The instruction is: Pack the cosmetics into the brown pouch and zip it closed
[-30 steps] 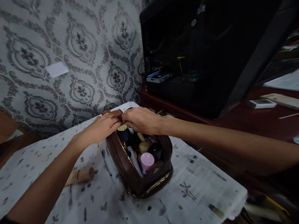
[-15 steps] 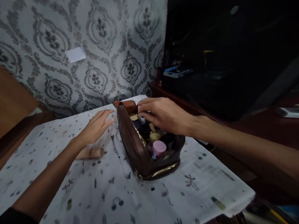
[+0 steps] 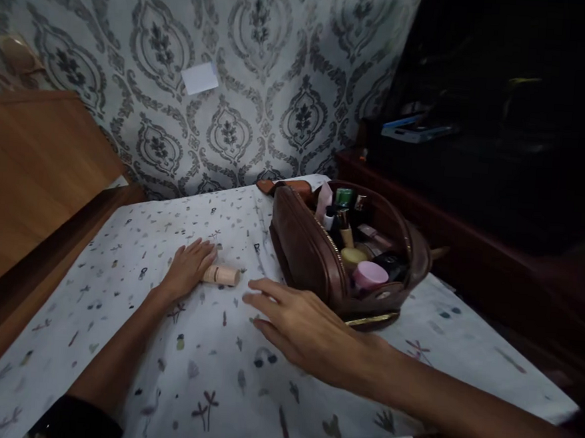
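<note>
On the cloth lies a small beige cosmetic tube (image 3: 226, 276), its cap end pointing right. My left hand (image 3: 187, 266) rests flat at the tube's left end, fingers stretched out and covering part of it. Whether they touch the tube I cannot tell. My right hand (image 3: 305, 330) hovers in front of the bag, empty, with fingers apart and reaching towards the tube. A brown zipped cosmetic bag (image 3: 303, 246) stands unzipped. Inside it are a pink-lidded jar (image 3: 370, 275), a yellowish round lid (image 3: 354, 257), a green-capped item (image 3: 343, 196) and several other cosmetics.
A white patterned cloth (image 3: 239, 402) covers the table. Behind the bag lies an orange-brown leather piece (image 3: 293, 190). A wooden panel (image 3: 30, 167) borders the left, a dark red ledge (image 3: 389, 186) the right. A white paper (image 3: 200, 78) is on the wallpaper.
My right hand has come out of the bag and moved left and nearer over the cloth. My left hand has lowered beside the tube. The view has turned left.
</note>
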{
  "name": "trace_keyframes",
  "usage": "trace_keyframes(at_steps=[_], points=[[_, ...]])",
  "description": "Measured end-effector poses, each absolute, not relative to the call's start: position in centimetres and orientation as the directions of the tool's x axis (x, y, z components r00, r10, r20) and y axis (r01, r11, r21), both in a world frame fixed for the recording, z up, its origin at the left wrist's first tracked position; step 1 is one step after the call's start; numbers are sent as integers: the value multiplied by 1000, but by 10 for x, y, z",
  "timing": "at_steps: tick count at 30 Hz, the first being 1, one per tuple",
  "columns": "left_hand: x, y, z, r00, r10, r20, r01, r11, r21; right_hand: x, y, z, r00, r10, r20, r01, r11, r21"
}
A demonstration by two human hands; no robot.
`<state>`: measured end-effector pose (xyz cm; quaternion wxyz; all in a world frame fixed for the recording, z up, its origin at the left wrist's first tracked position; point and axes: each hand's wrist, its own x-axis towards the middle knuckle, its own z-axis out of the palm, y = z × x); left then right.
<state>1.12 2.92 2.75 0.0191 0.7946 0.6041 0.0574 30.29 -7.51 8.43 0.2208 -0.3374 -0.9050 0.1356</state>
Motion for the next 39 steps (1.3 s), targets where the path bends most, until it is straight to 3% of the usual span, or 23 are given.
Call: trace_keyframes(at_steps=[5, 9, 17, 24, 29, 34, 39], points=[[15, 6, 32, 309, 943, 123, 941, -321, 102, 256, -45, 51, -607, 778, 160, 628, 593, -503], [14, -10, 30, 328, 927, 182, 933, -348, 87, 232, -33, 39, -593, 800, 91, 675, 556, -485], [8, -51, 32, 307, 917, 253, 947, -320, 11, 229, -39, 3, -634, 712, 303, 578, 696, -425], [-15, -101, 31, 342, 920, 189, 938, -348, -5, 234, -38, 1, -707, 637, 309, 489, 755, -438], [-25, -95, 40, 431, 897, 98, 899, -436, 35, 233, -37, 2, -722, 613, 321, 440, 765, -470], [-15, -74, 50, 461, 885, 66, 883, -465, 60, 237, -37, 9, -645, 676, 356, 345, 674, -653], [8, -53, 45, 428, 889, 165, 901, -433, -1, 240, -37, 19, -503, 841, 200, 290, 382, -878]])
